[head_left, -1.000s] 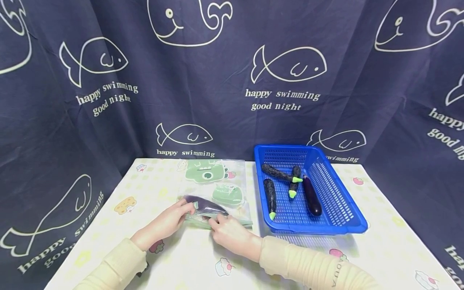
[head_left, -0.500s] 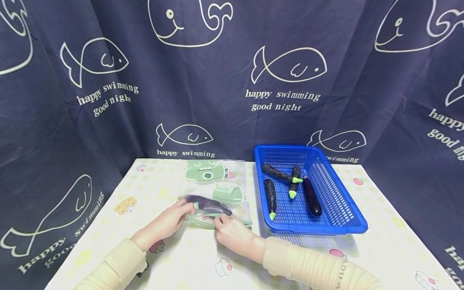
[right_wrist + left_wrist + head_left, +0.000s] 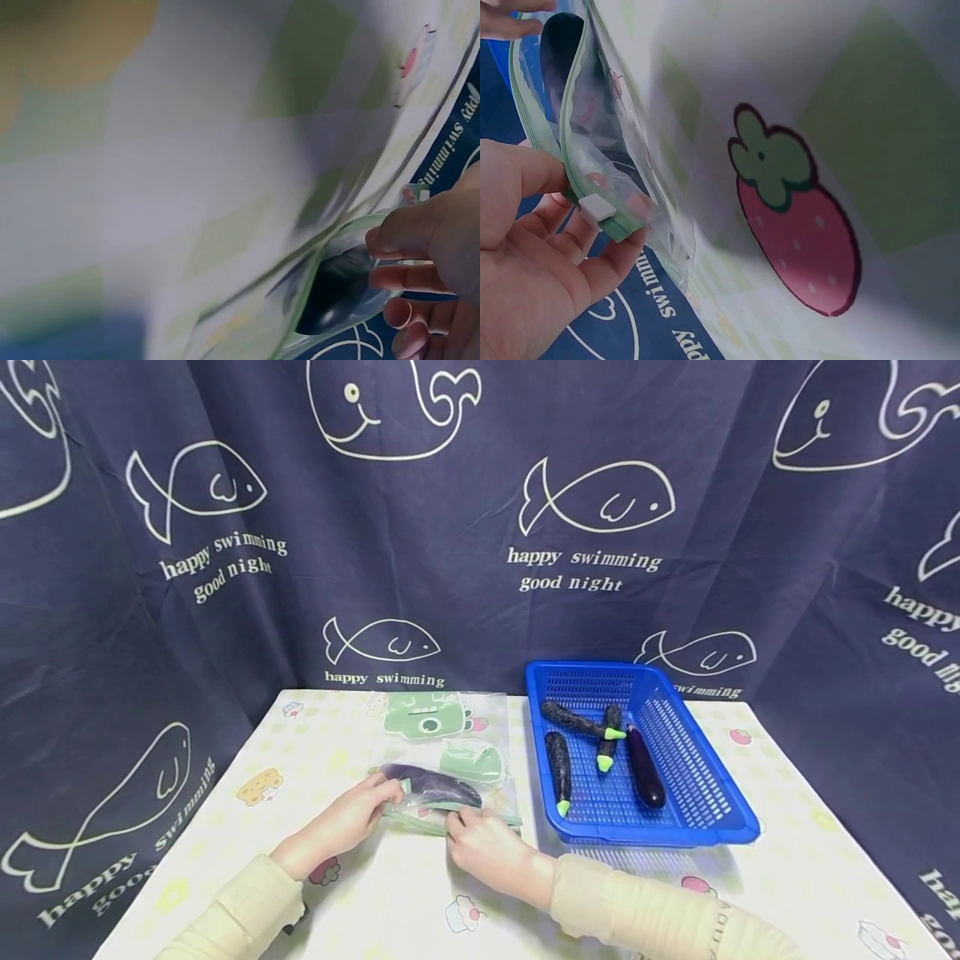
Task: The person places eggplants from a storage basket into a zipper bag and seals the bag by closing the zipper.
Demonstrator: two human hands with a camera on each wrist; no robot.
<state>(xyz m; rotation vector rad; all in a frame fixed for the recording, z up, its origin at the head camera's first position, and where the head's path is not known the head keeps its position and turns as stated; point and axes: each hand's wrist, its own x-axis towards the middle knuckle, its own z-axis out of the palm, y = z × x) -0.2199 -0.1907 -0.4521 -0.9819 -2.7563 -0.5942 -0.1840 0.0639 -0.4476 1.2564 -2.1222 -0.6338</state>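
Observation:
A clear zip bag [image 3: 491, 706] with green print lies on the table, its mouth toward the person. Inside is a dark purple eggplant [image 3: 442, 787], lying crosswise behind the green zip edge. My left hand [image 3: 348, 818] grips the left end of that edge; in the left wrist view its fingers hold the strip beside a white slider [image 3: 596, 208]. My right hand [image 3: 495, 852] is at the mouth's right part. In the right wrist view its loosely bent fingers are at the gaping mouth, near the eggplant's [image 3: 334, 292] rounded end; a gap shows between thumb and forefinger.
A blue plastic basket [image 3: 720, 760] stands right of the bag. It holds a glossy purple eggplant [image 3: 645, 768] and several dark, rough vegetables [image 3: 558, 768] with bright green stem ends. A patterned cloth [image 3: 255, 735] covers the table; a navy curtain [image 3: 465, 568] hangs behind.
The right hand has moved slightly right, off the eggplant. The eggplant's right end has shifted right and now shows fully inside the bag. The left hand has stayed in place.

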